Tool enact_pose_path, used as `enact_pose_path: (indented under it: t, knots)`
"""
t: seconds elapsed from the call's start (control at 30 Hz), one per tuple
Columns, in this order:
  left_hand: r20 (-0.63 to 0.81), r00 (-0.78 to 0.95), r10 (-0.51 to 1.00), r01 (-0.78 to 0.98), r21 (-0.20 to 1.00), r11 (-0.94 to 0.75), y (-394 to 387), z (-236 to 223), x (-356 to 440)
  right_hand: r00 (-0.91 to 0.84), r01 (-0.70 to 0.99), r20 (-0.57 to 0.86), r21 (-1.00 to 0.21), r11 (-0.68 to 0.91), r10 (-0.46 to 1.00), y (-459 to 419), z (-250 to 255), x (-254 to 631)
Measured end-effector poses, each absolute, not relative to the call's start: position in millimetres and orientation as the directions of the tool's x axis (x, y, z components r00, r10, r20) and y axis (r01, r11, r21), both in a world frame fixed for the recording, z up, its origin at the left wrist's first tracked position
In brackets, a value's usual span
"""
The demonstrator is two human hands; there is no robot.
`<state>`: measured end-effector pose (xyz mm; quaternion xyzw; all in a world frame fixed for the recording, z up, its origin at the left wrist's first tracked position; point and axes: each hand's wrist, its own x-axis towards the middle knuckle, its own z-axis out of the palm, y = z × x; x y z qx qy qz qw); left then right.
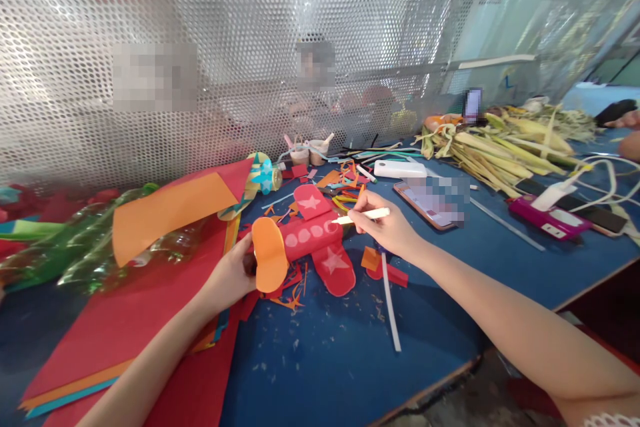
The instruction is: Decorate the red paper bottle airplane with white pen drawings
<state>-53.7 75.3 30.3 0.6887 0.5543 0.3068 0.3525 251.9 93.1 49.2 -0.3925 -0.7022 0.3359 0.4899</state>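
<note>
A red paper airplane [314,240] with pink stars, pale round windows and an orange propeller disc sits on the blue table [350,360]. My left hand [231,275] grips its nose behind the orange disc. My right hand [385,225] pinches a thin white stick [361,216] whose tip touches the plane's tail end.
Red and orange paper sheets [150,307] and clear plastic bottles [90,247] lie at left. Paper scraps, a white strip [391,310], phones [430,203], a pink device [547,219] with cables and corn husks [505,143] fill the right. A perforated metal screen [250,47] backs the table.
</note>
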Motion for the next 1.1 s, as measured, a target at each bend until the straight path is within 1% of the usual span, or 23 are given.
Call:
enact_pose_path:
  t: [0.1, 0.23, 0.43, 0.63, 0.77, 0.9, 1.1]
  knots:
    - [0.030, 0.204, 0.978, 0.539, 0.831, -0.138, 75.3, 30.6, -53.4, -0.198, 0.227, 0.423, -0.858, 0.461, 0.884, 92.8, 49.4, 252.2]
    - [0.020, 0.193, 0.981, 0.540, 0.833, -0.123, 74.7, 31.0, -52.3, -0.226, 0.218, 0.419, -0.858, 0.465, 0.879, 92.7, 49.3, 252.7]
    - [0.003, 0.206, 0.979, 0.505, 0.856, -0.109, 74.5, 31.1, -52.2, -0.202, 0.218, 0.407, -0.868, 0.446, 0.891, 92.9, 50.2, 251.1]
    - [0.017, 0.192, 0.981, 0.562, 0.817, -0.124, 74.4, 33.5, -51.3, -0.211, 0.203, 0.414, -0.868, 0.454, 0.886, 91.6, 51.3, 250.7]
    - [0.035, 0.190, 0.981, 0.529, 0.838, -0.132, 75.0, 31.6, -52.1, -0.250, 0.201, 0.409, -0.865, 0.460, 0.878, 91.0, 51.7, 250.2]
    - [0.017, 0.186, 0.982, 0.520, 0.847, -0.113, 74.9, 30.6, -52.5, -0.226, 0.195, 0.410, -0.869, 0.454, 0.883, 91.8, 51.7, 249.8]
    - [0.016, 0.188, 0.982, 0.513, 0.851, -0.113, 75.1, 29.6, -52.8, -0.251, 0.214, 0.412, -0.859, 0.466, 0.876, 90.7, 52.6, 250.4]
